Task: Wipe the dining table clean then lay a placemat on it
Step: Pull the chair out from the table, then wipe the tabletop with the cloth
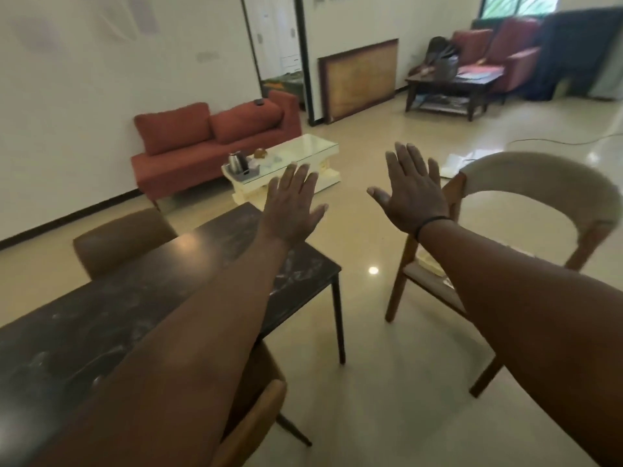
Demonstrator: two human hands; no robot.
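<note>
The dark marble-patterned dining table stretches from the lower left toward the middle, with pale smears on its top. My left hand is held out in the air above the table's far right corner, fingers straight, holding nothing. My right hand is raised over the floor to the right of the table, fingers spread and straight, a dark band on its wrist. A flat yellowish item lies on the seat of the beige-backed chair; I cannot tell what it is. No cloth is in view.
A brown chair stands at the table's far side and another at its near side. A beige-backed wooden chair stands to the right. Farther off are a red sofa, a white coffee table and glossy floor.
</note>
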